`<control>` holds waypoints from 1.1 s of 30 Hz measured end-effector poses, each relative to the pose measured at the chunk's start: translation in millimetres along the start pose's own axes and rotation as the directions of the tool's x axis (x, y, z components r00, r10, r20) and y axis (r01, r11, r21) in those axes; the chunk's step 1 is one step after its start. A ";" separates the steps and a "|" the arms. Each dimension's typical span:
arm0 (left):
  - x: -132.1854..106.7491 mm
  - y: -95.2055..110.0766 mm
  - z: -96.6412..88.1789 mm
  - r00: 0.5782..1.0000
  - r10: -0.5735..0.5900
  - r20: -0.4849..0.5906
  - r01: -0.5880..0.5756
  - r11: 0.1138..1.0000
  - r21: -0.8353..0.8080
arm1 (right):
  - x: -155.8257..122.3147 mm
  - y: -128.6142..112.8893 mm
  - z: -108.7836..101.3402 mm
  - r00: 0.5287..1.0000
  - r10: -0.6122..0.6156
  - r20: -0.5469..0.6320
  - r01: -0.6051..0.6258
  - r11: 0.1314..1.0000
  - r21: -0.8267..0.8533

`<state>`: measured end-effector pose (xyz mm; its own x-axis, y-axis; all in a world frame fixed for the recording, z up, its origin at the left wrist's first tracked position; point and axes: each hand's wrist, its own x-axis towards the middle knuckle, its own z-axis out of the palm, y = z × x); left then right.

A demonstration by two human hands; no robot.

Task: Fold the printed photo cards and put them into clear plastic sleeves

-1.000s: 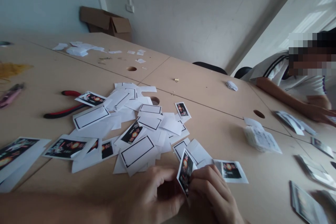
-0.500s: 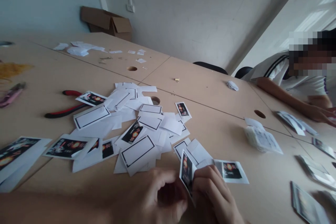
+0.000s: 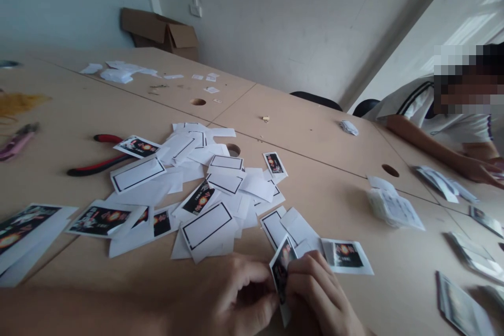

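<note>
Between my two hands, low in the view, a small printed card [image 3: 282, 268] with a dark picture and white border stands nearly upright. The fingers and thumb of my left hand [image 3: 240, 294] pinch its left edge. My right hand [image 3: 317, 291] has its curled fingers on the card's right side, and they hide part of it. Just beyond lies a loose pile of paper cards [image 3: 208, 226], some with black-framed white faces, others with the same dark print. One printed card [image 3: 346, 256] lies flat to the right of my right hand.
Red-and-black-handled pliers [image 3: 98, 168] lie partly under the pile. Pink-handled cutters [image 3: 18, 142] are at the far left. Plastic-wrapped stacks [image 3: 396, 210] sit on the right, where a person [image 3: 437, 131] in a white shirt works. A cardboard box [image 3: 157, 31] stands behind the table.
The held card has turned and tilted slightly, its top leaning further right. My left fingers have closed in on its lower edge. The pile lies as before.
</note>
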<state>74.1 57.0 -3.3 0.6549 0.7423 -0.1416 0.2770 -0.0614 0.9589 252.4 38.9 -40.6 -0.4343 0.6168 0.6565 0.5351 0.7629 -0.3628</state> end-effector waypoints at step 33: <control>2.7 6.4 -3.5 0.991 -0.098 0.089 0.083 0.984 0.160 | -0.3 -1.2 2.0 0.893 0.441 -0.083 -0.393 0.858 0.330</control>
<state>75.2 61.0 3.3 0.6846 0.6823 -0.2566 0.4393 -0.1053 0.8921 250.4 38.2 -41.8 -0.0914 0.8717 0.4814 0.3907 0.4761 -0.7879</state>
